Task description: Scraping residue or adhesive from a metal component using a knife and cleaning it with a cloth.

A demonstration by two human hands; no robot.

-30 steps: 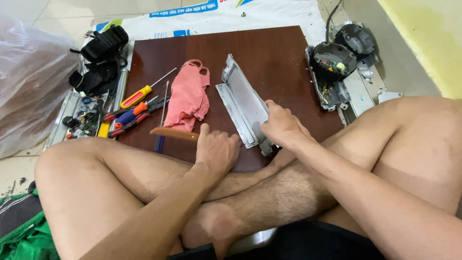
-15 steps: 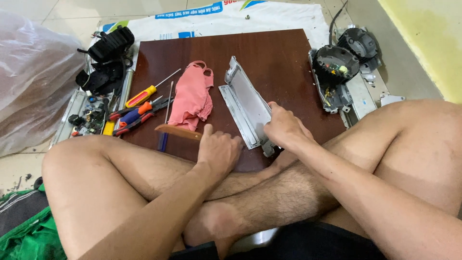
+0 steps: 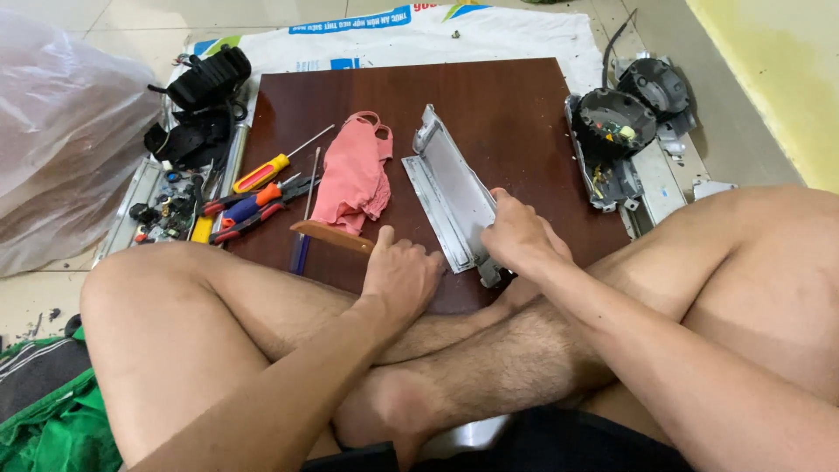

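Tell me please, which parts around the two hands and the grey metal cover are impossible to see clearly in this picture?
Head view only:
- Near end of the grey metal cover: hidden under the right hand.
- Right fingertips: curled over the cover's edge, so the grip is unclear.
- Under the left hand: it covers the board; whether it grasps the wooden handle cannot be told.
- Small parts in the left tray: too small to identify.
- Clear plastic bag: cut off by the left edge.

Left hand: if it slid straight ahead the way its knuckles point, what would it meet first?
Probably the brown wooden handle just beyond the left hand, then the crumpled pink cloth. Depth is unclear, so contact order is a guess.
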